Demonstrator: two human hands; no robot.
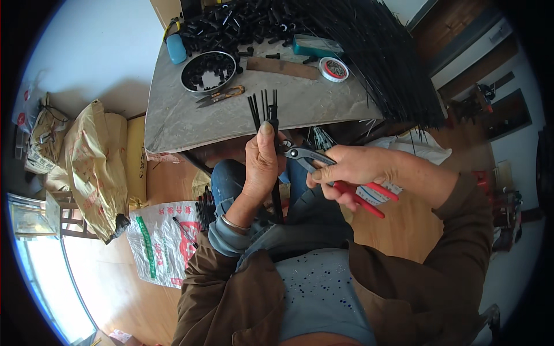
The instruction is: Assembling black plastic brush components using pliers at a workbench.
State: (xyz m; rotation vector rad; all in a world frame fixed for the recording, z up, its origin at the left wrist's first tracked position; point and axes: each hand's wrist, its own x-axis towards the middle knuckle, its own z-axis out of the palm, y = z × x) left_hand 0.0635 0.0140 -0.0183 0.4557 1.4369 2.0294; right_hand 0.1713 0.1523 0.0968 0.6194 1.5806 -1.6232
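Held upright in my left hand (pixel 261 164) are several thin black rods (pixel 253 109), their tips standing above my thumb. A thicker black sleeve-like fitting (pixel 273 115) sits among them on the right side. My right hand (pixel 353 167) is closed around grey pincers (pixel 309 155) with red handles. The pincers' jaws meet the black pieces right beside my left fingers; exactly what they grip there is hidden. Below my left hand a dark length hangs down between my knees.
On the grey table (pixel 173 124) lie a round pan (pixel 208 86) of small black parts, scissors (pixel 222 96), a wooden strip (pixel 281 68), a small round tub (pixel 333 70), piled black tubes (pixel 231 26) and a large bundle of black rods (pixel 386 69). Sacks (pixel 95 161) stand at left.
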